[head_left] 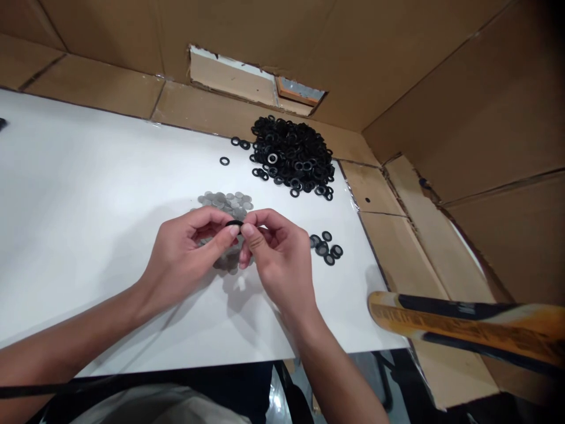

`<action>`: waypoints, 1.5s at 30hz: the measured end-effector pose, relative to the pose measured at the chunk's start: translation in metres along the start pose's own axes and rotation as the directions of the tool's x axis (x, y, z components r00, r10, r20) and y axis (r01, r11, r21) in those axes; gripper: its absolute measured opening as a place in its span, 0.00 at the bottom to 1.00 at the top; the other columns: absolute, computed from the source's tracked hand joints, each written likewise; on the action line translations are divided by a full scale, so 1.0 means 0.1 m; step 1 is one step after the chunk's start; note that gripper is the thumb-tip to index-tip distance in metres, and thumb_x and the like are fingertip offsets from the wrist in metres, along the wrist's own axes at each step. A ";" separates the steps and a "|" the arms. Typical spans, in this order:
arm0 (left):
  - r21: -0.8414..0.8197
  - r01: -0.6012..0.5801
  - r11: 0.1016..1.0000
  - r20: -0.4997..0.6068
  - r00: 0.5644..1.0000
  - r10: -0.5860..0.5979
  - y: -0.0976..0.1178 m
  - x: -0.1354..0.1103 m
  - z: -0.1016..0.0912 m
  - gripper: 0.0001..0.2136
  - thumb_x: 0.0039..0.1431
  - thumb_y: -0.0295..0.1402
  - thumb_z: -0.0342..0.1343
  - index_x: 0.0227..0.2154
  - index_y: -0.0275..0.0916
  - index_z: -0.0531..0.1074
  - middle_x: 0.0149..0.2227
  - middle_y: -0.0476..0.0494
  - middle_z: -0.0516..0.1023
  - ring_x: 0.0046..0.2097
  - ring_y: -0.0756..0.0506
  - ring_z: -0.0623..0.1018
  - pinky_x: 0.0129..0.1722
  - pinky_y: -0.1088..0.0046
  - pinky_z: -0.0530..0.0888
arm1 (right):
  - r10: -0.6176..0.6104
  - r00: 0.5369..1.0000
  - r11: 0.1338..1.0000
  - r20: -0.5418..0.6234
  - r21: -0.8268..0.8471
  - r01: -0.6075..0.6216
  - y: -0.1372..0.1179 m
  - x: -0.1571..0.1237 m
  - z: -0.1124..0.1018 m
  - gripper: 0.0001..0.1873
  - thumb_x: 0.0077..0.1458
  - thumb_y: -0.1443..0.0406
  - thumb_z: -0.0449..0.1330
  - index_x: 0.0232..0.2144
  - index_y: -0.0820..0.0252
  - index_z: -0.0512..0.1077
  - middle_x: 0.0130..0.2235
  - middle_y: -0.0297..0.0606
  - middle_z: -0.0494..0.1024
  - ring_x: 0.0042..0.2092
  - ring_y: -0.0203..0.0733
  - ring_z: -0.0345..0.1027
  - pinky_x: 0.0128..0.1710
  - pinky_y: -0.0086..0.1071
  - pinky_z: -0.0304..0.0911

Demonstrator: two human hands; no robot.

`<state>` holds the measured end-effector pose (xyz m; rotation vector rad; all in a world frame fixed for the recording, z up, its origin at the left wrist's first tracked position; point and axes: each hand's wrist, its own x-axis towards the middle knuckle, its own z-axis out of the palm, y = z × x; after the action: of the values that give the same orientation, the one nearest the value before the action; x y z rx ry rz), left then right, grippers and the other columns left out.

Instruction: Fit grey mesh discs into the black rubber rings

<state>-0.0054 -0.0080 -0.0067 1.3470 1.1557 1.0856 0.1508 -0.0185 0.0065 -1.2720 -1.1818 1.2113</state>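
Observation:
Between the fingertips of my left hand (189, 244) and my right hand (276, 250), a small black ring (233, 223) is pinched, seen nearly edge-on. Both hands are closed on it, above the white table. Whether a disc sits inside the ring I cannot tell. Beneath and behind the hands lies a loose pile of thin grey discs (227, 202), partly hidden by the fingers. Right of my right hand is a small group of black rings with grey centres (326, 248).
A large heap of black rings (293, 150) stands at the table's back edge, with a single ring (225, 161) lying apart. Cardboard walls (410, 106) enclose the white table (88, 176). An orange and black handle-like object (459, 324) juts in from the right.

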 end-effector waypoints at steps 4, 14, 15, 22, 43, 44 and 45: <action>-0.080 0.042 0.996 0.002 0.999 -0.042 0.02 0.02 0.01 0.05 0.64 0.33 0.66 0.32 0.41 0.80 0.27 0.55 0.83 0.30 0.53 0.81 0.32 0.82 0.78 | 0.078 0.997 0.994 -0.012 0.074 -0.077 -0.02 0.03 -0.02 0.06 0.58 0.64 0.69 0.31 0.60 0.76 0.24 0.29 0.77 0.24 0.33 0.71 0.26 0.27 0.72; -0.153 0.129 0.980 -0.011 0.991 -0.133 0.09 0.04 0.02 0.06 0.64 0.34 0.66 0.31 0.41 0.81 0.28 0.54 0.83 0.31 0.53 0.81 0.32 0.83 0.78 | 0.100 0.995 0.994 -0.020 0.041 -0.099 -0.01 0.04 -0.03 0.07 0.57 0.62 0.70 0.32 0.59 0.78 0.24 0.30 0.78 0.24 0.33 0.69 0.25 0.27 0.71; -0.151 0.138 0.979 -0.009 0.990 -0.141 0.09 0.04 0.01 0.06 0.63 0.34 0.66 0.31 0.41 0.81 0.29 0.54 0.83 0.31 0.53 0.81 0.32 0.83 0.78 | 0.096 0.995 0.995 -0.020 0.028 -0.095 -0.01 0.04 -0.04 0.08 0.58 0.61 0.69 0.32 0.59 0.77 0.24 0.30 0.77 0.24 0.34 0.69 0.25 0.28 0.70; -0.128 0.181 0.975 0.081 0.982 -0.172 0.10 0.05 0.00 0.06 0.64 0.34 0.65 0.31 0.40 0.81 0.28 0.53 0.83 0.31 0.52 0.81 0.32 0.80 0.78 | 0.053 0.998 0.998 -0.029 -0.035 -0.054 -0.04 0.04 -0.05 0.09 0.59 0.60 0.68 0.32 0.59 0.76 0.24 0.29 0.75 0.23 0.32 0.65 0.24 0.27 0.68; -0.049 0.062 0.997 0.083 0.995 -0.057 0.03 0.02 -0.02 0.07 0.66 0.37 0.64 0.35 0.41 0.79 0.30 0.50 0.83 0.31 0.48 0.82 0.35 0.74 0.81 | -0.047 0.998 0.995 0.030 -0.083 0.050 0.02 -0.05 0.02 0.08 0.67 0.62 0.61 0.34 0.56 0.70 0.27 0.29 0.72 0.27 0.35 0.68 0.29 0.30 0.67; -0.044 0.062 0.997 0.075 0.995 -0.059 0.03 0.02 -0.02 0.06 0.66 0.37 0.64 0.34 0.40 0.79 0.29 0.50 0.83 0.30 0.48 0.82 0.35 0.74 0.81 | -0.063 0.997 0.993 0.032 -0.096 0.066 0.03 -0.05 0.03 0.08 0.68 0.62 0.60 0.34 0.56 0.70 0.27 0.29 0.71 0.27 0.35 0.67 0.28 0.30 0.66; -0.035 0.063 0.997 0.064 0.996 -0.061 0.03 0.01 -0.02 0.06 0.65 0.36 0.64 0.34 0.40 0.79 0.29 0.50 0.83 0.30 0.48 0.82 0.35 0.74 0.81 | -0.078 0.996 0.991 0.032 -0.105 0.081 0.03 -0.06 0.04 0.08 0.68 0.62 0.60 0.34 0.56 0.69 0.28 0.29 0.71 0.27 0.35 0.66 0.28 0.30 0.66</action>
<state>-0.0069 -0.0065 -0.0033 1.2993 1.1191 1.0082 0.1470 -0.0244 0.0037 -1.2774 -1.3201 1.1239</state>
